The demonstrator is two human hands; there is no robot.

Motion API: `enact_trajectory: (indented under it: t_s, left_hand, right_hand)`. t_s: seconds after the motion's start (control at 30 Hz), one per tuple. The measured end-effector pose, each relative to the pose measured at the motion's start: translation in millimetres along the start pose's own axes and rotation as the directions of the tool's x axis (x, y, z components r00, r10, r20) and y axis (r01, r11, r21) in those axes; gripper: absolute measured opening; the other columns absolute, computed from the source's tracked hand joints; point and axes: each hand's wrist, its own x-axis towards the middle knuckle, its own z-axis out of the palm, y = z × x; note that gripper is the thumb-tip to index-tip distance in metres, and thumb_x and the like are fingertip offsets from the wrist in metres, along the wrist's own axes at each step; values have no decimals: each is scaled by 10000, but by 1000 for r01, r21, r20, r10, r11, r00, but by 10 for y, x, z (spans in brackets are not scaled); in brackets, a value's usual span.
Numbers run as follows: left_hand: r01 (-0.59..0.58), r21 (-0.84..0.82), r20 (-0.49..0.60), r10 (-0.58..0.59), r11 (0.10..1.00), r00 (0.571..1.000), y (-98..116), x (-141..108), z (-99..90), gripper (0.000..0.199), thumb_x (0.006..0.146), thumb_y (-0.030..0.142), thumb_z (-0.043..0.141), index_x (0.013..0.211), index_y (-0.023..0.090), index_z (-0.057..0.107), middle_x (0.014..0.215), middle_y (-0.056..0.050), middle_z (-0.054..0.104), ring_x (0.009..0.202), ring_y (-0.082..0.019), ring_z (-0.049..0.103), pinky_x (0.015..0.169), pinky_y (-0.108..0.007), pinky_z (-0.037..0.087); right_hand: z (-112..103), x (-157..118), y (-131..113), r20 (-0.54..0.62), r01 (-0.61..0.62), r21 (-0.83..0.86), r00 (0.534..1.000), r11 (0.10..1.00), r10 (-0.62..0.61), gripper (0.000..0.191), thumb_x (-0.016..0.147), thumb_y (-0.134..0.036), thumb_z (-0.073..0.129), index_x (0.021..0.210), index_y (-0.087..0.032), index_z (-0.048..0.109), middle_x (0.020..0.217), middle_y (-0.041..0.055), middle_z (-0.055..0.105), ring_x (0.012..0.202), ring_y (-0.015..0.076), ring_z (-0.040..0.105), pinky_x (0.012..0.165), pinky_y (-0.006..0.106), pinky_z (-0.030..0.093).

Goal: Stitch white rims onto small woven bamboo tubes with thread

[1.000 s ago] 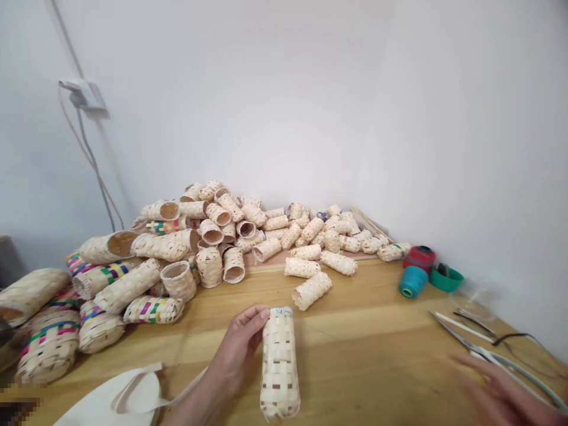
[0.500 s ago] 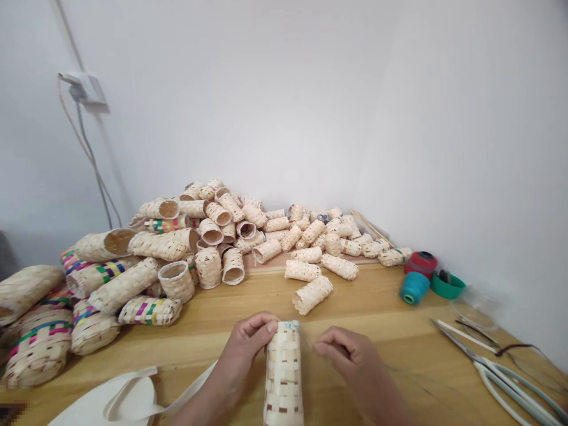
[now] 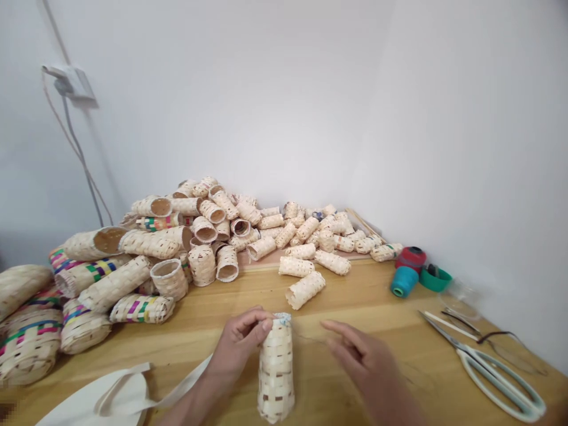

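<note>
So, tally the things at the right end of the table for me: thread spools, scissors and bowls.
Thread spools: 2 (teal thread spool, red thread spool)
Scissors: 1 (white-handled scissors)
Bowls: 1 (green bowl)
Total: 4

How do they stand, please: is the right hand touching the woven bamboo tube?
Apart: the head view shows tabletop between the right hand and the woven bamboo tube.
</note>
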Motion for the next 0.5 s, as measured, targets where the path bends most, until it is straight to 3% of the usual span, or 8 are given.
enact_trajectory:
  t_s: [0.13, 0.2, 0.27, 0.33, 0.43, 0.5]
  left_hand:
    - [-14, 15, 48, 14, 1000, 999, 1, 1, -26, 323, 701, 477, 732, 642, 159, 732, 628, -11, 504, 598, -138, 424, 568, -233, 319]
    - [-17, 11, 68, 16, 1000, 998, -17, 14, -36, 327, 708, 480, 727, 652, 158, 733, 628, -8, 494, 598, -138, 423, 563, -233, 315]
    - [-22, 2, 68, 22, 1000, 997, -38, 33, -44, 323, 712, 479, 724, 659, 160, 730, 627, -2, 482, 590, -134, 415, 554, -231, 310]
    - [-29, 11, 55, 29, 1000, 998, -63, 51, -52, 313, 733, 468, 708, 668, 163, 727, 633, 0, 481, 589, -131, 413, 555, -231, 311]
    - [-37, 53, 25, 36, 998, 999, -111, 63, -62, 287, 768, 431, 685, 677, 162, 724, 648, -4, 500, 604, -133, 428, 575, -234, 326]
    - [-41, 61, 21, 39, 997, 999, -142, 53, -61, 269, 777, 412, 682, 693, 161, 727, 661, -10, 517, 614, -137, 443, 585, -238, 336]
  right_hand:
    - [364, 152, 46, 127, 2, -88, 992, 996, 9, 478, 792, -204, 554, 1266, -232, 612, 560, -49, 550, 541, 161, 522, 548, 256, 408]
    - [433, 198, 22, 170, 39, -89, 985, 995, -23, 389, 783, -171, 559, 1149, -227, 678, 591, -44, 569, 574, 155, 531, 577, 256, 399]
    - [423, 212, -19, 186, 57, -33, 981, 998, -50, 178, 809, -205, 556, 860, -199, 727, 614, -25, 595, 607, 156, 549, 595, 254, 407]
    - [336, 174, -60, 130, 81, 83, 987, 993, -91, 243, 836, -294, 553, 642, -189, 656, 616, -10, 592, 609, 160, 548, 578, 246, 418]
    - [92, 9, -112, -59, 130, 253, 991, 959, -119, 303, 842, -431, 582, 638, -216, 639, 600, -4, 556, 577, 165, 522, 549, 252, 437]
    - [-93, -139, -139, -192, 211, 304, 969, 929, -157, 343, 841, -518, 582, 658, -238, 657, 601, 12, 560, 586, 181, 534, 584, 282, 469]
